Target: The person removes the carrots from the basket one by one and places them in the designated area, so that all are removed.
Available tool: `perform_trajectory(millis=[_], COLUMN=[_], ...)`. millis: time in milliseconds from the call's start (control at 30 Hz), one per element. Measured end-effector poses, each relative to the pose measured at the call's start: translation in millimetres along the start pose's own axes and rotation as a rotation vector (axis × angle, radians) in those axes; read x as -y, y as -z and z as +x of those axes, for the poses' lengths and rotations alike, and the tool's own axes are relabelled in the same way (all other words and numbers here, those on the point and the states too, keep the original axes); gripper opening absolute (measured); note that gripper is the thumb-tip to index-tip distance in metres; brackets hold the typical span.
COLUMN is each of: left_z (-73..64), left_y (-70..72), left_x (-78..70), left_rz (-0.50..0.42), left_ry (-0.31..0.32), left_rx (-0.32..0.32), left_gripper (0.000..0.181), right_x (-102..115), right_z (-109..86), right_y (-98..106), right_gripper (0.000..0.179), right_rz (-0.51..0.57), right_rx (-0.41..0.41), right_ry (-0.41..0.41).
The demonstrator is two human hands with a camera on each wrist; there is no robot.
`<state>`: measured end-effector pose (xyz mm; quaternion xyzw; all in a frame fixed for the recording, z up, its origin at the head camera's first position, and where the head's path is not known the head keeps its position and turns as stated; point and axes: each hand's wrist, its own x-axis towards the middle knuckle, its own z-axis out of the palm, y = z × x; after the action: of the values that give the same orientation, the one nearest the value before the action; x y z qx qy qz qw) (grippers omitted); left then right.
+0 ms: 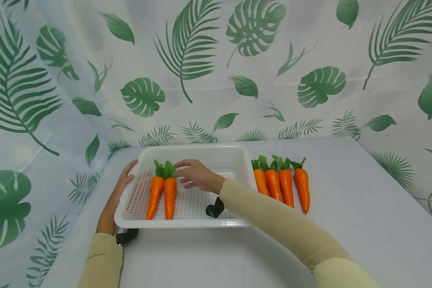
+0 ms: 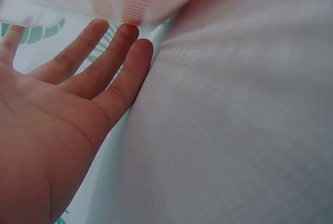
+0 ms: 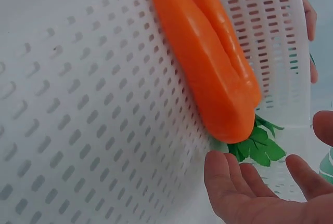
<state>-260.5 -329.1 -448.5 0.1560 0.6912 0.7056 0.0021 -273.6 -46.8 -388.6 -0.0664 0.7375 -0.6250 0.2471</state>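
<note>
Two carrots (image 1: pixel 170 198) with green leafy tops lie side by side in the left part of a white perforated plastic basket (image 1: pixel 181 224). My right hand (image 1: pixel 198 176) is over the basket, its fingers spread and holding nothing, with the fingertips right by the leaves of the nearer carrot. In the right wrist view the same carrots (image 3: pixel 208 73) rest on the slotted floor, and the fingers (image 3: pixel 218 174) are close to the leaves. At the basket's left side is my left hand (image 1: pixel 120 188), its straight fingers (image 2: pixel 138 63) against the outer wall.
Several more carrots (image 1: pixel 302 188) lie in a row on the white tabletop (image 1: pixel 353 208), just right of the basket. My right forearm passes over the basket's right rim and partly covers that row. Behind the table hangs a leaf-patterned curtain (image 1: pixel 201 100).
</note>
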Motion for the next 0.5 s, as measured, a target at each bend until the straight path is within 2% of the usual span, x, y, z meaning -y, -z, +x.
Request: perform_trajectory(millis=[67, 300, 500], left_z=[-1.7, 3.1, 7.3], left_y=[-1.7, 0.1, 1.7], left_x=[-2.6, -5.8, -7.5], left_rz=[0.018, 0.023, -0.003], left_ry=[0.035, 0.005, 0.014], left_rx=[-0.012, -0.022, -0.032], left_gripper=[0.065, 0.065, 0.067], right_x=[-0.1, 1.1, 2.8], right_z=[2.3, 6.4, 10.2], right_y=[-1.9, -7.8, -12.1], right_gripper=[0.047, 0.047, 0.047], right_rz=[0.018, 0.059, 0.065], right_rx=[-0.007, -0.023, -0.017], right_ry=[-0.015, -0.044, -0.048])
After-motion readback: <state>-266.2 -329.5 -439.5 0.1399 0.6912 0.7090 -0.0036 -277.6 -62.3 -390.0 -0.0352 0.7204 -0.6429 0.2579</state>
